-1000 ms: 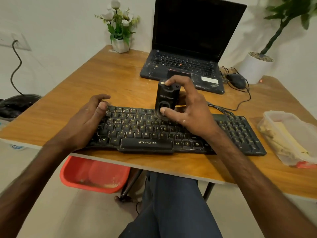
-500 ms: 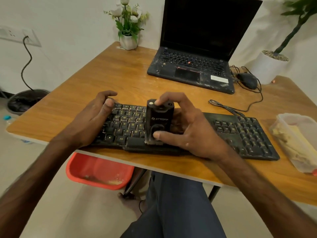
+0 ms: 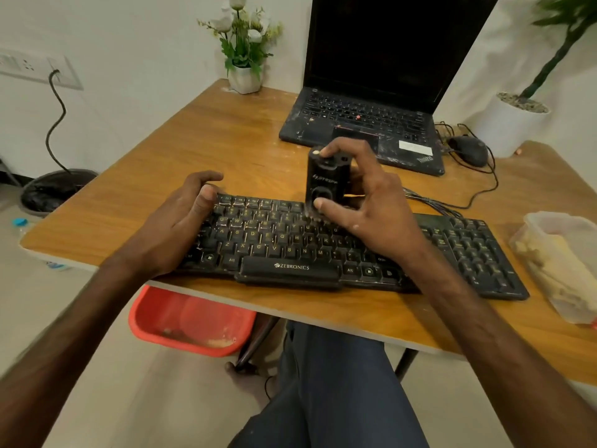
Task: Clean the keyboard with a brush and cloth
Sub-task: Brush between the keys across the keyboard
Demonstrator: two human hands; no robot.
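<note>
The left hand [image 3: 181, 221] grips the left end of the black keyboard [image 3: 274, 240], fingers curled over its far edge. The keyboard lies along the near edge of the wooden table [image 3: 226, 140]. A black brush [image 3: 326, 182] stands upright on its upper key rows, clasped by the right hand [image 3: 371, 215].

warm, even indoor light, moderately bright. soft shadow from the plant [image 3: 571, 12] on the wall [image 3: 504, 59]. faint sheen on the table [image 3: 226, 124]. wide-angle bend curves its edges. slight blur around the right hand [image 3: 365, 202]; corners soft.
</note>
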